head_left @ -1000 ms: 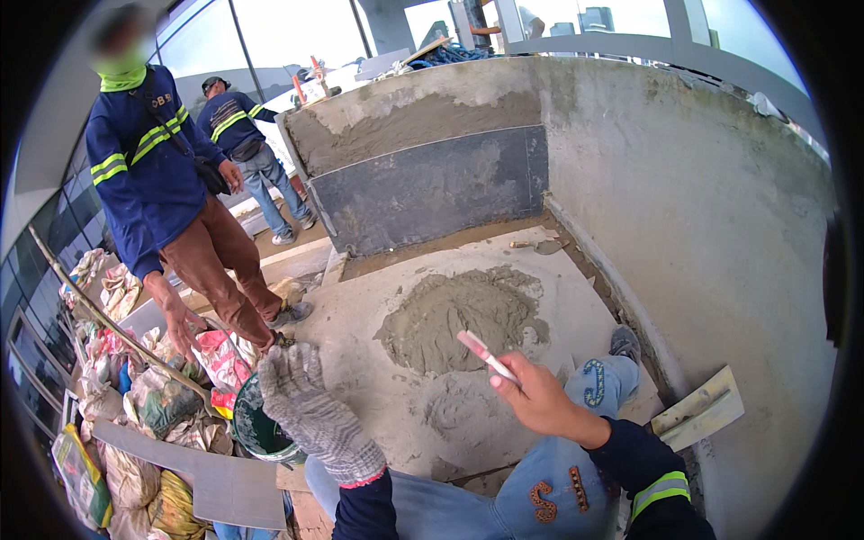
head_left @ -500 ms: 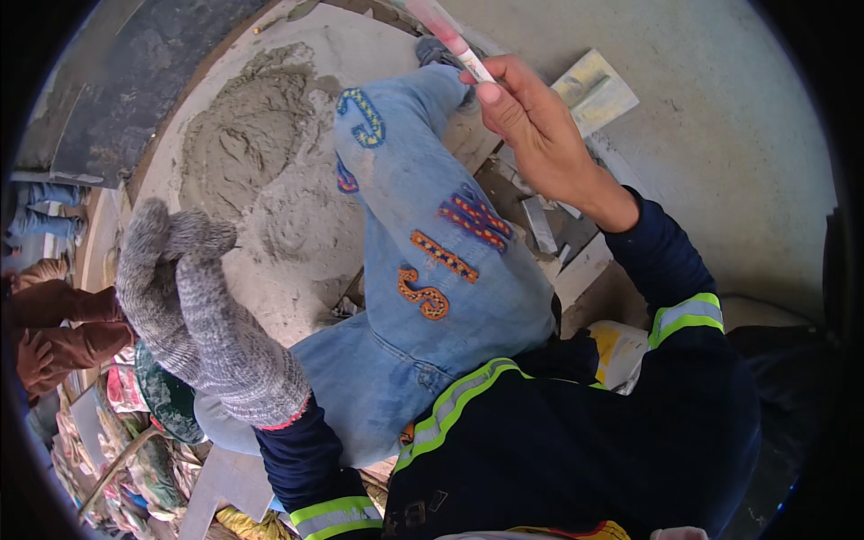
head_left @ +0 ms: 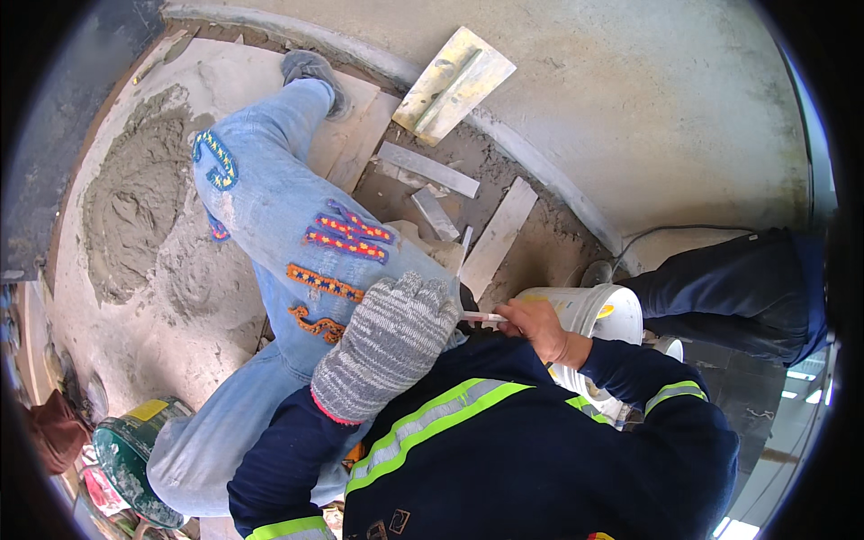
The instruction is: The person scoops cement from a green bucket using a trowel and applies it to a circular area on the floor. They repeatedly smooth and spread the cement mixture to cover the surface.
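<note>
My right hand [head_left: 535, 328], bare, pinches the right end of a slim pink-and-white stick-like packet [head_left: 483, 317] in front of my chest. My left hand [head_left: 387, 346], in a grey knitted glove with a red cuff edge, is closed at the packet's other end, its fingertips partly hidden. Below both hands are my light blue jeans [head_left: 270, 153], with colourful stitched patches on the leg. Behind my right hand stands a white bucket [head_left: 621, 310], with something yellow inside it.
Wet grey mortar [head_left: 135, 207] is heaped on a pale board at the left. A plastering float [head_left: 454, 85] leans by the wall. Tile strips [head_left: 430, 169] lie on the dirty floor. A green bucket [head_left: 135, 459] is at lower left; another person's dark-trousered leg [head_left: 729, 292] is at right.
Both hands have come together near my chest. My right hand has come down with the packet, and my gloved left hand has moved right to meet it. The view has shifted right.
</note>
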A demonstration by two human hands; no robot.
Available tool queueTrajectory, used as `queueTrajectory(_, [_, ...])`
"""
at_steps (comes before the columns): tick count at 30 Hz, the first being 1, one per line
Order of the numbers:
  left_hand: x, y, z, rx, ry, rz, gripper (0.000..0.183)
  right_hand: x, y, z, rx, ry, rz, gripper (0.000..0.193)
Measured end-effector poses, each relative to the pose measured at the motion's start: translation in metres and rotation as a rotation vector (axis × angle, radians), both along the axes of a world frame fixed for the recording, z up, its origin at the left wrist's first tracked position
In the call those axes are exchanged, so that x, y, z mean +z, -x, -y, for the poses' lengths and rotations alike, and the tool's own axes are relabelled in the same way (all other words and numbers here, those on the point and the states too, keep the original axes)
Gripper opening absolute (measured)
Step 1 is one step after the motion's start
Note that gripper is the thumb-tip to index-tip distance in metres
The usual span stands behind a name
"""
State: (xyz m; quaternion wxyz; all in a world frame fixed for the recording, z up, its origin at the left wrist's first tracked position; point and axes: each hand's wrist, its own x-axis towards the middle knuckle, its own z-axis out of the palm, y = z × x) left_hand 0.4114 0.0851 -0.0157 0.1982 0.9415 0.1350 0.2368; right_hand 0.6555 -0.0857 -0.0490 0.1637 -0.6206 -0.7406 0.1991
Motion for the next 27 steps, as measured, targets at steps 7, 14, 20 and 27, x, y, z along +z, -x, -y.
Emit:
queueTrajectory(7, [0.016,-0.009,0.009,0.024,0.061,-0.005,0.012,0.039,0.036,-0.011,-0.055,0.073,-0.004,0.027])
queueTrajectory(14, [0.001,0.009,0.008,0.062,0.074,0.025,0.013,0.034,0.081,-0.037,-0.282,0.144,-0.327,0.037])
queueTrajectory(20, [0.012,0.006,0.0,0.056,0.156,-0.078,0.013,0.05,0.037,-0.015,0.142,-0.021,-0.113,0.043])
queueTrajectory(27, [0.006,0.018,0.009,0.129,0.107,0.087,0.021,0.038,0.039,-0.044,0.317,-0.126,-0.116,0.044])
